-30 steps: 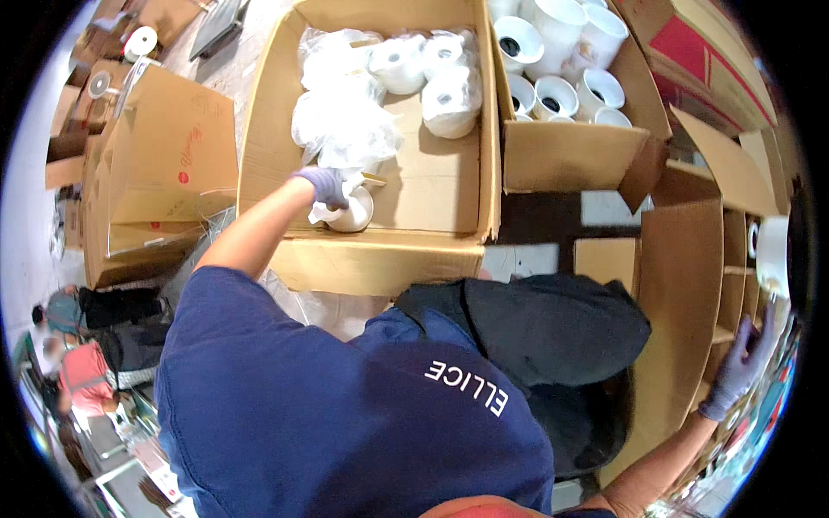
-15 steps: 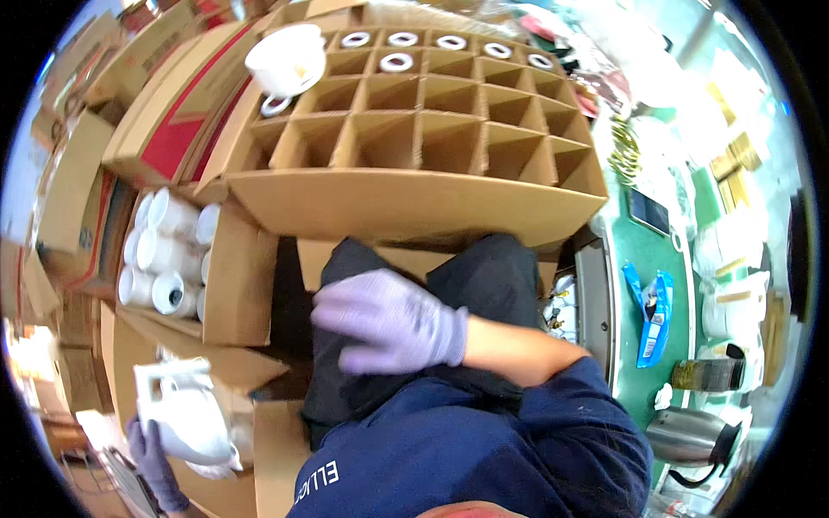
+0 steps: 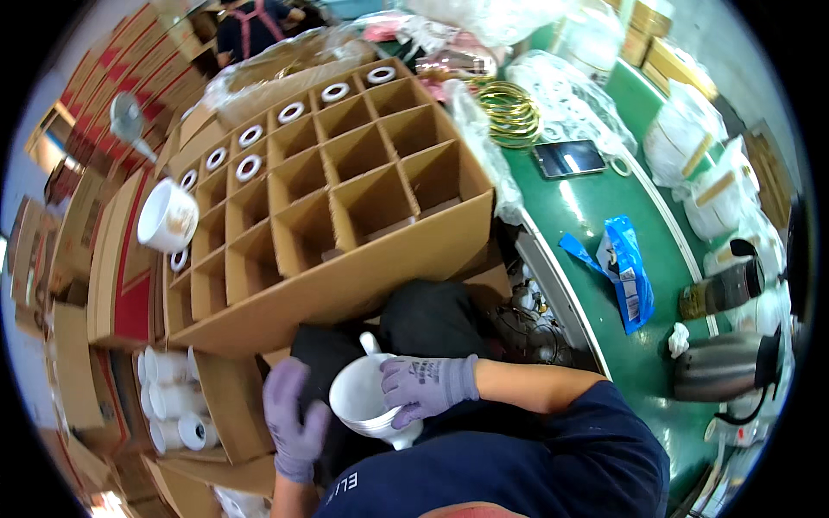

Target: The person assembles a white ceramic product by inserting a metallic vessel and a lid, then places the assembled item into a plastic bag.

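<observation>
In front of my lap, my right hand [image 3: 429, 386], in a light purple glove, grips the near rim of a white pot [image 3: 354, 393]. The pot is tilted, showing its hollow inside; one handle-like part sticks up on its far side and another white part points down near my shirt. Just left of the pot, my gloved left hand [image 3: 292, 419] is open, thumb apart from the fingers, apparently holding nothing. Beyond my knees stands a divided carton [image 3: 345, 285]. White ring-shaped tops [image 3: 291, 112] show in several of its far and left cells. A white tub [image 3: 168, 216] rests at its left edge.
An open box of white cylindrical containers [image 3: 173, 399] stands at my left, beside stacked cartons [image 3: 117, 268]. On my right, a green table [image 3: 561, 203] bears a phone [image 3: 570, 159], gold rings [image 3: 509, 114], a blue packet [image 3: 629, 276] and a steel kettle [image 3: 721, 367]. Another person [image 3: 250, 26] is far off.
My left hand has come from the box at lower left to my lap and let go of the white pot. My right hand now grips it. The view has turned to the right.
</observation>
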A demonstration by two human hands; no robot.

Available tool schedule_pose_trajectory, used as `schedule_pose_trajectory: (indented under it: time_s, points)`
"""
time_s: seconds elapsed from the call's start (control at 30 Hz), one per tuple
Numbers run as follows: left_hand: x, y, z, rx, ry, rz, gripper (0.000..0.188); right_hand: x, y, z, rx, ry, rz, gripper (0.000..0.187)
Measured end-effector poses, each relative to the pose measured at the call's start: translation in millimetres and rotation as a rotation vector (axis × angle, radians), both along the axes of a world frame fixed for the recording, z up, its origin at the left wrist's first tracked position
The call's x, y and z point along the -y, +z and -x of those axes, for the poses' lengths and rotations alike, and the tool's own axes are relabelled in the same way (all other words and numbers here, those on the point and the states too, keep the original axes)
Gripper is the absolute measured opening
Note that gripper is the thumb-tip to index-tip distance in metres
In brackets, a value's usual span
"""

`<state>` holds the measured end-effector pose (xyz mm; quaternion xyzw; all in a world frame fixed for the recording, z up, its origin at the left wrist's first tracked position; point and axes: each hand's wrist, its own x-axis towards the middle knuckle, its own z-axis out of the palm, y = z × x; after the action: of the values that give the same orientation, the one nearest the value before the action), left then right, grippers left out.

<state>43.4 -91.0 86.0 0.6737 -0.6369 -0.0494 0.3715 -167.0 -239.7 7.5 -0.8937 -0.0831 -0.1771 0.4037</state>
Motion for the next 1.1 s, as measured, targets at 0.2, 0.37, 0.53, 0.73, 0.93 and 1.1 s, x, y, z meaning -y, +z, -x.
schedule_pose_trajectory:
  time_s: [0.2, 0.37, 0.53, 0.73, 0.93, 1.1]
  points:
    - [3.4, -23.0, -0.9, -0.237, -0.471, -0.213, 0.042, 217.5, 94.5, 31.2, 0.376, -1.445, 0.382, 0.017]
    - [-3.4, -34.8, -1.2, -0.614, -0.111, -0.069, 0.045, 335.5, 46.2, 106.5, -0.746, -1.471, 0.571, 0.033]
    - [-26.4, -35.1, -28.0, -0.495, 0.100, -0.020, 0.035, 344.8, 47.2, 126.3, -0.251, -1.458, 0.256, 0.023]
    - [-36.2, -30.5, -34.7, -0.437, 0.111, 0.035, 0.030, 361.3, 72.0, 152.9, -0.102, -1.610, -0.021, 0.029]
    - [-45.5, -35.1, -34.3, -0.330, 0.084, 0.033, 0.028, 362.0, 79.3, 170.5, 0.231, -1.486, -0.346, 0.029]
    - [-43.1, -33.7, -28.6, -0.346, 0.102, 0.061, 0.026, 361.6, 95.5, 176.4, 0.234, -1.392, -0.603, 0.026]
